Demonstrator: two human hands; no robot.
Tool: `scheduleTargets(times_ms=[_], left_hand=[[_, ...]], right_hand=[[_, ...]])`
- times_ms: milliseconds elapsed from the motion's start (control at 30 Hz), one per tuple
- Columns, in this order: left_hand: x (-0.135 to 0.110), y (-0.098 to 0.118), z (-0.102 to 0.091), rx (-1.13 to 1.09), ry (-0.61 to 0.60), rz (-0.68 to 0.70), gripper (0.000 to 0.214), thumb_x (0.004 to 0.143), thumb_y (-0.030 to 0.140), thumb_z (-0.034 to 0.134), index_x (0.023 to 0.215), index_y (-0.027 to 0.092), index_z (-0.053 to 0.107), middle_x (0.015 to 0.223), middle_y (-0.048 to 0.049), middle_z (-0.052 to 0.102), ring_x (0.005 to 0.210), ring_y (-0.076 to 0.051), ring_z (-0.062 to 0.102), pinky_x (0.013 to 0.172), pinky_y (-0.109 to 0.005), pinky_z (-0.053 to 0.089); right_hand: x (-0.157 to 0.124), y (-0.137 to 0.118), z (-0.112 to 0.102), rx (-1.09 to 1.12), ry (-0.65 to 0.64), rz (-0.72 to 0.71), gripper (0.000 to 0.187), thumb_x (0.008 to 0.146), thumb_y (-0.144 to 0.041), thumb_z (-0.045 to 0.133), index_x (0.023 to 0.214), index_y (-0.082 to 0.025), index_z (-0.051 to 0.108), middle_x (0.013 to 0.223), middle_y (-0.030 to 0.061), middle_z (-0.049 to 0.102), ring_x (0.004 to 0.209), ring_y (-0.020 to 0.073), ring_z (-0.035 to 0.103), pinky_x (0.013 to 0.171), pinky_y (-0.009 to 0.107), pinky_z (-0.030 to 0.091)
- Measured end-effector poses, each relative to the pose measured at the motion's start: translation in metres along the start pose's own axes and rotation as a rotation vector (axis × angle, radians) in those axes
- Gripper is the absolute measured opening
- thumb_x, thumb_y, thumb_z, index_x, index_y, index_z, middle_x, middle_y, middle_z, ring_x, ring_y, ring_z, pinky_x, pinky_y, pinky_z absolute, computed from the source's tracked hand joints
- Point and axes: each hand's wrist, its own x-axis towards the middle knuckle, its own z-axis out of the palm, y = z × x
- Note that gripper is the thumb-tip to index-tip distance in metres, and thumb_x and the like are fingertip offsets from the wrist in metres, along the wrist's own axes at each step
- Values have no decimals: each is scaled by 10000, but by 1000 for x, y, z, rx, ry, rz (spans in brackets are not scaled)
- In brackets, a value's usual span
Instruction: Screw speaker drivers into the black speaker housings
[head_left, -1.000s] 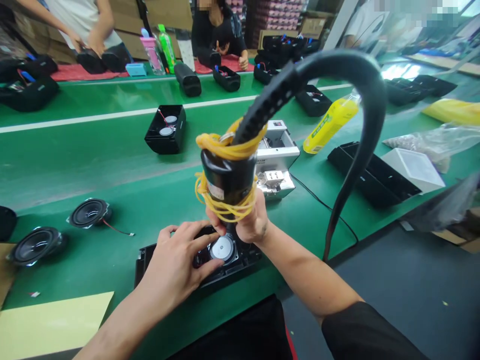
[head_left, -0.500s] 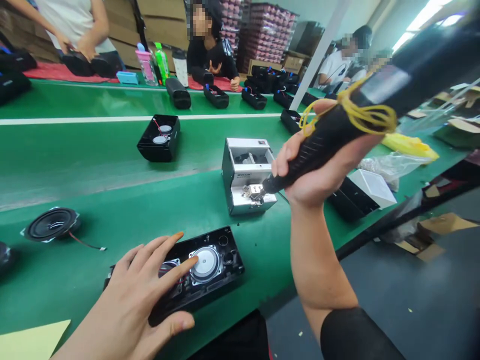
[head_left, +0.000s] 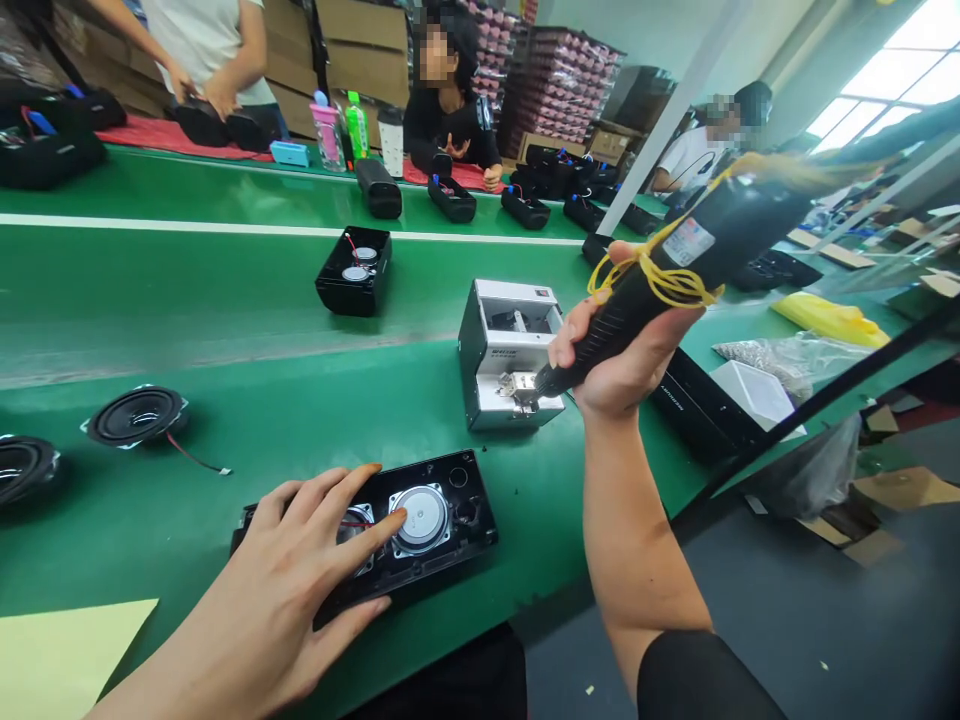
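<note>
My left hand lies spread over a black speaker housing, fingers stretched apart. Its index fingertip touches a round silver speaker driver; a second driver is partly hidden under the fingers. The thumb extends along the near side. My right hand is wrapped round a black electric screwdriver with a yellow cord looped about it. The screwdriver slants down to the left, its tip at the front outlet of a silver screw feeder. Whether the tip touches a screw is too small to tell.
Two loose speakers lie at the left, near a yellow paper sheet. Another open housing sits beyond. A black box and bagged screws are at the right. Co-workers sit across the green bench.
The view has shifted slightly, so most things appear farther right. The screwdriver appears lower and farther left, its tip still at the feeder. My left hand stays on the housing, thumb closer to its side.
</note>
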Motion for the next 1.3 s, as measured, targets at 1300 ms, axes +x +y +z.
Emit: scheduleTargets(times_ms=[1300], left_hand=[[9, 18, -15, -159, -149, -97, 647, 866, 367, 823, 1491, 342, 659, 1750, -143, 377, 1501, -463, 428, 1218, -691, 316]], right_hand=[[-86, 3, 116, 346, -366, 376, 572, 950, -813, 524, 1226, -317, 598, 588, -63, 462, 346, 129, 384, 344, 242, 288]])
